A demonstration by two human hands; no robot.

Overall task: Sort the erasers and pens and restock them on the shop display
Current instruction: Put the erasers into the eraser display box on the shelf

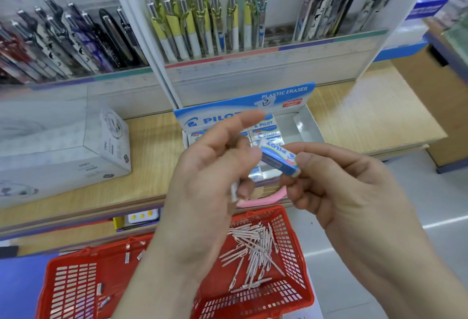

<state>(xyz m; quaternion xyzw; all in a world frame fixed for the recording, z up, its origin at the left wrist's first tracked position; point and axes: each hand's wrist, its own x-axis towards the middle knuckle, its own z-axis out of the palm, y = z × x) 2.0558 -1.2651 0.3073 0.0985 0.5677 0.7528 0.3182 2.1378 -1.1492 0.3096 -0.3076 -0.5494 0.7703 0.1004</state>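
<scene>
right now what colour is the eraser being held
Blue and white sleeve on the eraser; the head view shows it best.

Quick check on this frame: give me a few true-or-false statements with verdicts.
1. The right hand pinches a blue eraser. True.
2. The basket is blue. False: it is red.
3. Loose pens lie in the basket. True.
4. The eraser box stands on the floor. False: it stands on the wooden shelf.
</scene>
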